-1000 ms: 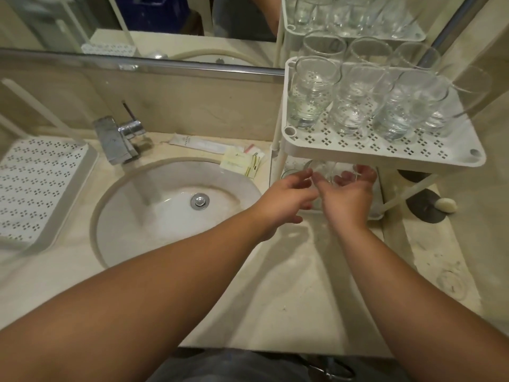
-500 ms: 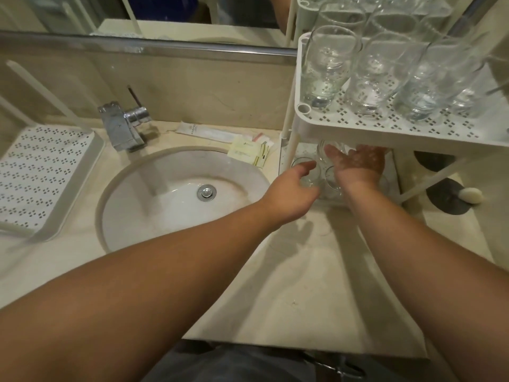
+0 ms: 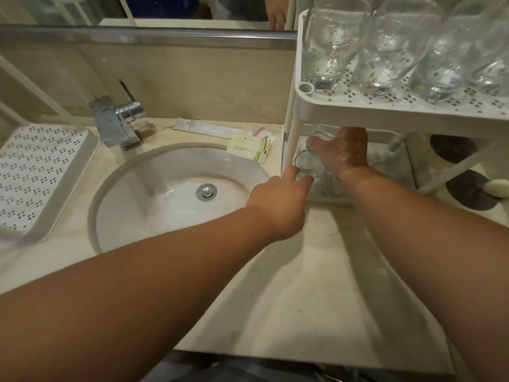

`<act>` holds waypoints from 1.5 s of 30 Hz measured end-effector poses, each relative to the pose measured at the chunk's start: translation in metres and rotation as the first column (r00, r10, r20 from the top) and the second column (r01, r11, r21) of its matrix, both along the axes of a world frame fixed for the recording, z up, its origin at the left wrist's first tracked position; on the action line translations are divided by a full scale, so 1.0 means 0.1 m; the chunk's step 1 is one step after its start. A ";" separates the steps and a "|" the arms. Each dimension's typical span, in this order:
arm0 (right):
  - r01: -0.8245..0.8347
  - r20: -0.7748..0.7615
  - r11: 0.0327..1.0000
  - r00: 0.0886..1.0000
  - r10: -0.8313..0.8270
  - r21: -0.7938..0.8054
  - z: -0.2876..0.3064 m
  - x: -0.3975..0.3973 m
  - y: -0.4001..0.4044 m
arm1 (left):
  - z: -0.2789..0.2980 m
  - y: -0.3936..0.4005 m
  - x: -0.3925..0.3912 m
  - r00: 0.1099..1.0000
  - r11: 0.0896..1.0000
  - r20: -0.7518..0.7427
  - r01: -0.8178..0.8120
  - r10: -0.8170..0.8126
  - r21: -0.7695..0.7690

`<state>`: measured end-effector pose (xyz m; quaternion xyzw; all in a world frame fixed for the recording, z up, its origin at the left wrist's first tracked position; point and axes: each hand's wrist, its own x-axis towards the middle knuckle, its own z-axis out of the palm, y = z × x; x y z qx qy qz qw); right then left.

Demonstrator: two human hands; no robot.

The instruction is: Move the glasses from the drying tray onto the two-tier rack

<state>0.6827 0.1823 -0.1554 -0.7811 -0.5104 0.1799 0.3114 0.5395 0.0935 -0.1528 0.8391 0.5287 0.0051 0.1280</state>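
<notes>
Change since half a second ago: both hands sit deeper under the upper shelf of the two-tier rack (image 3: 358, 111). The right hand has pushed further back along the lower shelf, and the left hand, then short of the glass, now has fingertips on it.

Right hand (image 3: 343, 153): palm down on the lower tier (image 3: 399, 164), spread over a glass (image 3: 321, 133) at the back-left of that shelf. Whether the fingers actually close on it cannot be told; the shelf above hides them.

Left hand (image 3: 278, 205): forefinger and thumb extended, narrow pinch, touching the rim of a second glass (image 3: 308, 165) at the front-left corner of the lower tier, just beside the rack's white leg (image 3: 293, 144). A full grip is not evident.

Upper tier: crowded with upright clear glasses (image 3: 385, 48), touching or nearly so.

Drying tray (image 3: 41, 172): white, perforated, at the far left of the counter, well apart from both hands, across the sink (image 3: 170, 194).

Tap (image 3: 115, 125): behind the sink. Sachets (image 3: 249, 147): between sink and rack.
</notes>
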 end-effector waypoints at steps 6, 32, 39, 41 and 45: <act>0.004 0.036 0.998 0.999 -0.002 -0.062 0.00 -0.05 0.10 | -0.10 -0.07 -0.06 0.981 0.995 -0.178 0.084 -0.074 0.050; 0.047 0.233 0.932 0.972 0.041 -0.358 0.02 -0.17 0.32 | -0.21 -0.09 -0.13 0.988 0.999 -0.149 0.047 -0.049 -0.016; 0.022 0.191 0.935 0.980 0.049 -0.353 0.03 -0.17 0.26 | -0.21 -0.10 -0.13 0.991 0.999 -0.125 0.047 -0.049 -0.016; 0.010 0.173 0.938 0.983 0.054 -0.347 0.04 -0.17 0.24 | -0.21 -0.10 -0.13 0.991 0.998 -0.123 0.054 -0.055 -0.010; 0.003 0.133 0.950 0.990 0.041 -0.312 0.03 -0.17 0.22 | -0.20 -0.09 -0.14 0.992 0.998 -0.113 0.056 -0.056 -0.005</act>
